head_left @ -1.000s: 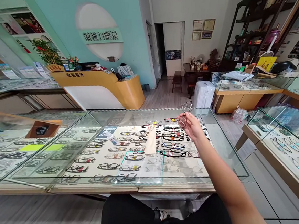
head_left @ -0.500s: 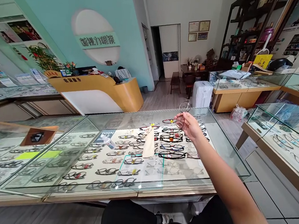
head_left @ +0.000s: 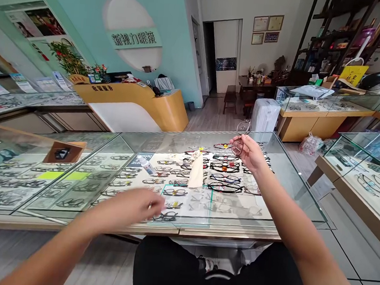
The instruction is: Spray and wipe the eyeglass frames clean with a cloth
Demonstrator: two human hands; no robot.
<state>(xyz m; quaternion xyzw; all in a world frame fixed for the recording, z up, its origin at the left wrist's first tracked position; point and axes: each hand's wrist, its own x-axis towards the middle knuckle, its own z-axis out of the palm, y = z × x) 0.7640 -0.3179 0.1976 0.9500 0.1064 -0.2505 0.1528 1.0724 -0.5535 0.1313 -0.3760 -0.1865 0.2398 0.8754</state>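
My right hand (head_left: pixel 251 152) is closed on a pair of thin-rimmed glasses (head_left: pixel 237 148), pinched between the fingers above the far side of the glass display case (head_left: pixel 183 233). One round lens stands up above the fingertips, the other hangs below them. Over the near left part of the case is my left hand (head_left: pixel 132 206), blurred, its fingers loosely bent with a gap beside the thumb and nothing seen in them. A cream cloth (head_left: pixel 196 173) lies on the glass top. To its left is a small white bottle (head_left: pixel 147 166), apparently lying tilted.
Rows of eyeglass frames (head_left: pixel 224 187) fill the case under the glass. A brown box-like stand (head_left: pixel 64 152) is at the left. Another glass case (head_left: pixel 369 163) stands at the right. Beyond are a wooden reception counter (head_left: pixel 130 105) and a wrapped white suitcase (head_left: pixel 264 117).
My left hand has come into view from the lower left, over the case. My right hand still holds the glasses up. The whole view has shifted slightly.
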